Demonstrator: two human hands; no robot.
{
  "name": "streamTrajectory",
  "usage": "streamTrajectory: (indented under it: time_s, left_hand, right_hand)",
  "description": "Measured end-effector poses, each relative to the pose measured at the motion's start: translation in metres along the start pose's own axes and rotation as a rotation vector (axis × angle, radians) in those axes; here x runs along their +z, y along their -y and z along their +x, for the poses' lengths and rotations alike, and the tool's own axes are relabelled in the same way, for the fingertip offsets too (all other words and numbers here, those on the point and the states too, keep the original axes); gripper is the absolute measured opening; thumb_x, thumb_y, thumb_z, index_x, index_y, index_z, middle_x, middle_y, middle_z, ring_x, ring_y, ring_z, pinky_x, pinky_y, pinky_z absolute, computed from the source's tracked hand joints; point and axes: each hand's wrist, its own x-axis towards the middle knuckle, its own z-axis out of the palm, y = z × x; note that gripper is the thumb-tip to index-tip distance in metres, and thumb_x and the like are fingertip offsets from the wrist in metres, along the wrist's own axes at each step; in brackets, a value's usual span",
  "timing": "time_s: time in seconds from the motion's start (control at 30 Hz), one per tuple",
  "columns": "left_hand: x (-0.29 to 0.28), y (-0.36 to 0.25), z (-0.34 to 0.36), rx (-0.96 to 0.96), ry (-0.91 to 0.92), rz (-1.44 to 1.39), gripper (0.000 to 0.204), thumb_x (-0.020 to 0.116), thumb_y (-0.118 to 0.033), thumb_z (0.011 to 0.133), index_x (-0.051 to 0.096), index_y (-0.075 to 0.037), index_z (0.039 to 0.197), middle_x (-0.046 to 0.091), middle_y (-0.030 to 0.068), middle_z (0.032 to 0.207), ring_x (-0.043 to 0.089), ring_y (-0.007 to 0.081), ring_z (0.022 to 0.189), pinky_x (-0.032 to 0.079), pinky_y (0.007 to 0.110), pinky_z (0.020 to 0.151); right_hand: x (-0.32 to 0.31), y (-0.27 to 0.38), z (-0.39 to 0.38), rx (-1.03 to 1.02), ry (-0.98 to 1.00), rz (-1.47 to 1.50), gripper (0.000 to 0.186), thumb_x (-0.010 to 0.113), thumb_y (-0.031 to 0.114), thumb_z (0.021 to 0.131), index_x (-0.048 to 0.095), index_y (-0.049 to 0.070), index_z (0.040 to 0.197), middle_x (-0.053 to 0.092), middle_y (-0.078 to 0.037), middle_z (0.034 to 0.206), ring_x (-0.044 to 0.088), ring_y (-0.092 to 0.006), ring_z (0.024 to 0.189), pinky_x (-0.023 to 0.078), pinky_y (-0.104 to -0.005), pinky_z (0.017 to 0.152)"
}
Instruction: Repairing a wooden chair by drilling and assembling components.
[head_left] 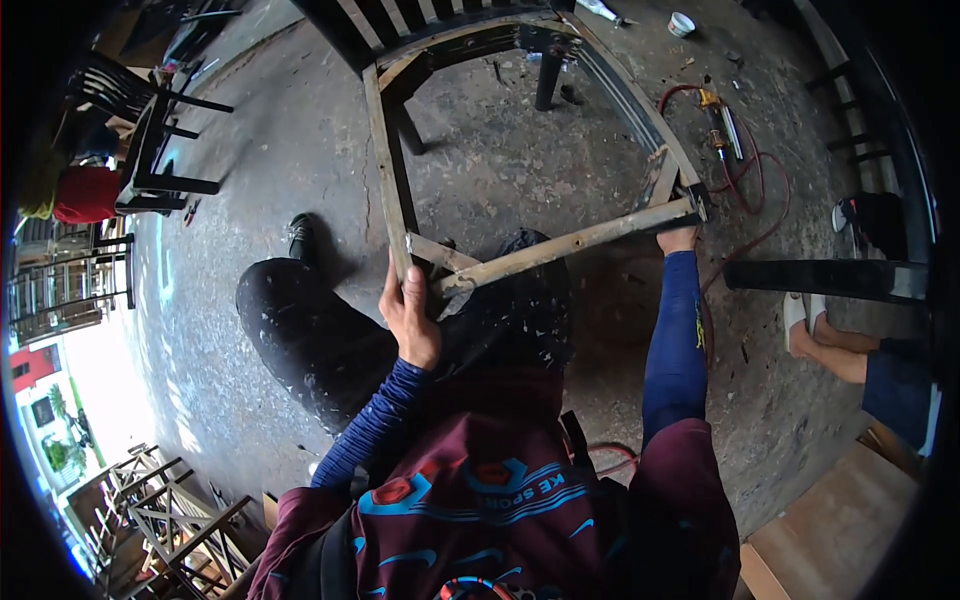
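A dark chair with a bare wooden seat frame (560,247) is tilted in front of me, its slatted back at the top of the view and its seat opening showing the floor. My left hand (411,318) grips the near left corner, thumb up against the wood and fingers along the outer side. At the near right corner, my right hand (678,238) holds the frame from below; most of its fingers are hidden under the rail. Corner braces (440,252) cross the inside of the frame. Two chair legs (548,80) show through the opening.
On the floor to the right lie a yellow power or air tool (714,120) and a red hose (762,190). A white cup (681,24) is farther off. Dark chairs (165,180) stand left, near a person in red. Another person's feet (795,325) show at right, beside a dark beam (825,278).
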Motion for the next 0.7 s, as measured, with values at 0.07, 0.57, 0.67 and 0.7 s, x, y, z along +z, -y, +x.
streamTrajectory:
  time_s: [0.07, 0.57, 0.67, 0.7]
  left_hand:
    - [-0.015, 0.004, 0.033, 0.034, 0.003, -0.061, 0.053, 0.057, -0.039, 0.100, 0.061, 0.009, 0.121, 0.064, 0.0034, 0.099, 0.052, 0.0095, 0.089, 0.042, 0.024, 0.081]
    - [-0.012, -0.009, 0.093, 0.147, 0.072, 0.080, 0.059, 0.056, -0.055, 0.097, 0.056, 0.002, 0.081, 0.048, -0.0028, 0.077, 0.041, 0.0101, 0.077, 0.035, 0.025, 0.071]
    - [-0.001, -0.018, 0.103, 0.209, 0.064, 0.118, 0.065, 0.059, -0.058, 0.094, 0.066, 0.007, 0.096, 0.057, 0.0003, 0.082, 0.047, 0.0113, 0.079, 0.040, 0.026, 0.074]
    - [-0.001, -0.022, 0.111, 0.213, 0.104, 0.153, 0.066, 0.060, -0.058, 0.094, 0.068, 0.007, 0.099, 0.060, 0.0017, 0.084, 0.050, 0.0117, 0.081, 0.041, 0.026, 0.076]
  right_hand:
    - [0.039, -0.002, -0.012, 0.023, -0.091, 0.013, 0.048, 0.044, 0.048, 0.097, 0.059, 0.017, 0.131, 0.059, -0.005, 0.133, 0.055, -0.0261, 0.122, 0.044, -0.0463, 0.103]
    - [0.039, -0.003, -0.009, -0.091, -0.043, -0.022, 0.048, 0.040, 0.043, 0.100, 0.057, 0.012, 0.133, 0.058, -0.010, 0.136, 0.056, -0.0309, 0.123, 0.042, -0.0484, 0.107]
    - [0.047, 0.004, -0.003, -0.159, 0.013, -0.020, 0.042, 0.043, 0.033, 0.100, 0.057, 0.008, 0.131, 0.058, -0.010, 0.136, 0.057, -0.0281, 0.121, 0.044, -0.0457, 0.107]
    - [0.048, 0.006, -0.004, -0.191, 0.035, -0.066, 0.040, 0.043, 0.030, 0.099, 0.058, 0.007, 0.128, 0.059, -0.007, 0.132, 0.058, -0.0240, 0.117, 0.045, -0.0412, 0.103]
